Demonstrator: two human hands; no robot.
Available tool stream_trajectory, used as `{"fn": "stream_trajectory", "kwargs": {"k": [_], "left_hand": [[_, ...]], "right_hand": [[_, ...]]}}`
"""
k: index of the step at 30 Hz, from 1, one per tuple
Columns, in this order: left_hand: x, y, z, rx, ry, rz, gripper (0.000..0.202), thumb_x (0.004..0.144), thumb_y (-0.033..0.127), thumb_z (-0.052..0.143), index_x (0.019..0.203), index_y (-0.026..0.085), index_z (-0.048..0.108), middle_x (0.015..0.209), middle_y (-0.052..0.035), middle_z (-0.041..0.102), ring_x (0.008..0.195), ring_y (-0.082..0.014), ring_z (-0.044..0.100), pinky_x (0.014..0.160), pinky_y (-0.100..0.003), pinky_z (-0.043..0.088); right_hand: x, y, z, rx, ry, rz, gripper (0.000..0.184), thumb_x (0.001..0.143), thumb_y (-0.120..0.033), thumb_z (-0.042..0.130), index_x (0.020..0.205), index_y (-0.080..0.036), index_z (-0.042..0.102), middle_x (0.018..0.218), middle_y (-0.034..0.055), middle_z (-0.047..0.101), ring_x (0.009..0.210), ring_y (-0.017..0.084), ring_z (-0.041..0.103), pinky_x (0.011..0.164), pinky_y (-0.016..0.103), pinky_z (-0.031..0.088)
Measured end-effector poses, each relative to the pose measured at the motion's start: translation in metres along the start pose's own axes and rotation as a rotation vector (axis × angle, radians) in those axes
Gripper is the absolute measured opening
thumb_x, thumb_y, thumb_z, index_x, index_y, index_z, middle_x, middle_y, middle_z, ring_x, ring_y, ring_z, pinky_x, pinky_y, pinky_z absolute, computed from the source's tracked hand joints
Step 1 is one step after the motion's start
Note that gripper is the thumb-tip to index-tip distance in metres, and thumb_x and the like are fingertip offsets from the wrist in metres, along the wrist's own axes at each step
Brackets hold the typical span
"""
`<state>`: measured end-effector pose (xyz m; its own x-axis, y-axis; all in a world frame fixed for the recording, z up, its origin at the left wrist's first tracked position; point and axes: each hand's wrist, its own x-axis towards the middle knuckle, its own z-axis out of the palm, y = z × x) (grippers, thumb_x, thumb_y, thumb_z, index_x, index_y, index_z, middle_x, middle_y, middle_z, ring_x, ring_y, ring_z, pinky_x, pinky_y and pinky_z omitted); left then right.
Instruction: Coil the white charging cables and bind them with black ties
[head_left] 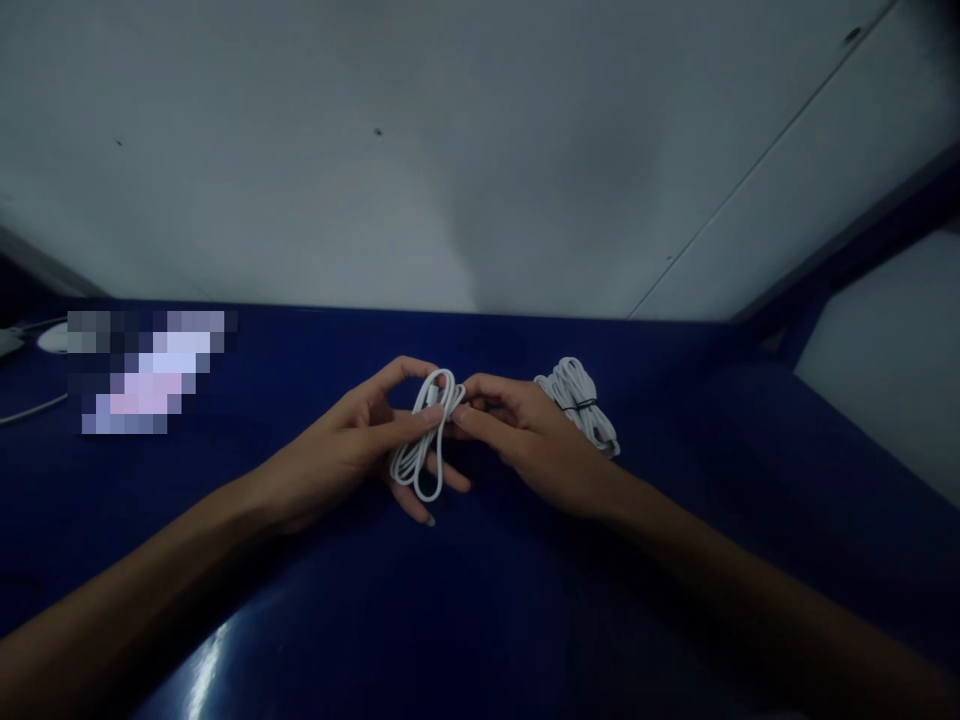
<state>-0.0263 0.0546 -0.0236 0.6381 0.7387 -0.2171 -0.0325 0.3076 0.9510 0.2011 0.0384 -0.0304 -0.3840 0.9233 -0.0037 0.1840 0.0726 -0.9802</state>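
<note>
At the far left of the glossy dark-blue tabletop (pixel 465 620), a smooth white rounded object (pixel 52 338), right part lost under coarse pixel blocks, and below it a thin pale cord (pixel 34 411) curving in from the edge of the view. Just right of these, a slanting pixelated patch (pixel 154 375) in lilac and pale blue, too blocked out to identify. Near the middle, bare left hand (pixel 352 435) reaching in from the lower left and grasping a looped coil of slim white cable (pixel 439 445) over the tabletop: thumb pressed across the front, forefinger bent behind the upper loops, other fingers spread out beneath. Among the upper strands, a small plug-like end. At the coil's right side, bare right hand (pixel 529 425) from the lower right, thumb and forefinger pinched together on the narrow waist of the loops; exact piece between the tips too small to tell. Just beyond the right hand and partly hidden by it, a second bundle of white cable (pixel 579 400), lying on the tabletop, bound round the middle with a thin black tie. Across the back, a broad grey-white wall panel (pixel 375 200); at far right, a dark-blue slanting beam (pixel 892 235).
</note>
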Motion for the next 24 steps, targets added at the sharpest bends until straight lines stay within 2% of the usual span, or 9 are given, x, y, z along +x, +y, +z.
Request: {"fn": "stream_trajectory", "kwargs": {"k": [4,8,10,13,15,18,21,24], "left_hand": [[0.000,-0.001,-0.001,-0.002,0.034,0.019,0.030,0.109,0.043,0.071,0.134,0.031,0.061,0.121,-0.0113,0.082,0.107,-0.0371,0.085,0.066,-0.041,0.075],[0.003,-0.004,-0.002,0.092,0.110,0.033,0.034,0.109,0.047,0.071,0.134,0.026,0.064,0.113,-0.0110,0.083,0.100,-0.0307,0.086,0.070,-0.034,0.073],[0.005,-0.005,-0.003,0.128,0.129,0.036,0.037,0.108,0.050,0.071,0.132,0.022,0.067,0.110,-0.0116,0.083,0.098,-0.0290,0.085,0.073,-0.034,0.073],[0.007,-0.005,-0.003,0.125,0.153,0.052,0.037,0.107,0.049,0.073,0.127,0.018,0.069,0.102,-0.0102,0.081,0.095,-0.0292,0.084,0.075,-0.039,0.074],[0.007,-0.005,-0.002,0.109,0.169,0.078,0.032,0.105,0.044,0.076,0.125,0.018,0.069,0.097,-0.0081,0.080,0.090,-0.0273,0.083,0.073,-0.038,0.074],[0.006,-0.004,-0.001,0.107,0.195,0.126,0.027,0.106,0.041,0.075,0.120,0.020,0.068,0.093,-0.0062,0.081,0.081,-0.0230,0.082,0.068,-0.035,0.074],[0.005,-0.003,0.000,0.133,0.229,0.171,0.025,0.107,0.041,0.074,0.118,0.021,0.067,0.087,-0.0036,0.079,0.075,-0.0217,0.080,0.066,-0.034,0.073],[0.005,-0.001,0.001,0.161,0.250,0.195,0.024,0.105,0.041,0.076,0.116,0.021,0.068,0.086,-0.0033,0.079,0.076,-0.0219,0.081,0.069,-0.034,0.072]], "right_hand": [[0.000,-0.001,0.001,0.070,0.025,0.078,0.021,0.111,-0.042,0.065,0.105,-0.023,0.071,0.091,0.0015,0.071,0.063,0.012,0.055,0.056,0.028,0.042],[0.002,0.003,0.002,0.138,0.055,0.045,0.018,0.107,-0.038,0.071,0.110,-0.021,0.068,0.087,-0.0002,0.068,0.060,0.010,0.054,0.049,0.025,0.040],[0.003,0.004,0.003,0.175,0.073,0.035,0.016,0.104,-0.035,0.073,0.110,-0.020,0.068,0.086,-0.0005,0.067,0.060,0.010,0.054,0.047,0.023,0.040],[0.004,0.004,0.003,0.196,0.089,0.009,0.014,0.103,-0.032,0.073,0.110,-0.021,0.069,0.091,0.0008,0.070,0.063,0.011,0.057,0.046,0.023,0.041],[0.004,0.003,0.003,0.184,0.106,-0.003,0.013,0.102,-0.032,0.073,0.109,-0.021,0.071,0.092,0.0016,0.071,0.064,0.011,0.057,0.046,0.024,0.040],[0.004,0.004,0.004,0.158,0.177,-0.003,0.005,0.101,-0.024,0.069,0.101,-0.021,0.071,0.085,-0.0003,0.069,0.059,0.010,0.052,0.049,0.026,0.038],[0.004,0.007,0.004,0.126,0.249,-0.024,0.010,0.099,-0.018,0.062,0.094,-0.021,0.070,0.077,-0.0026,0.065,0.057,0.010,0.047,0.053,0.028,0.037],[0.004,0.009,0.004,0.115,0.270,-0.039,0.012,0.099,-0.019,0.061,0.092,-0.022,0.070,0.074,-0.0034,0.062,0.057,0.010,0.046,0.055,0.028,0.037]]}}
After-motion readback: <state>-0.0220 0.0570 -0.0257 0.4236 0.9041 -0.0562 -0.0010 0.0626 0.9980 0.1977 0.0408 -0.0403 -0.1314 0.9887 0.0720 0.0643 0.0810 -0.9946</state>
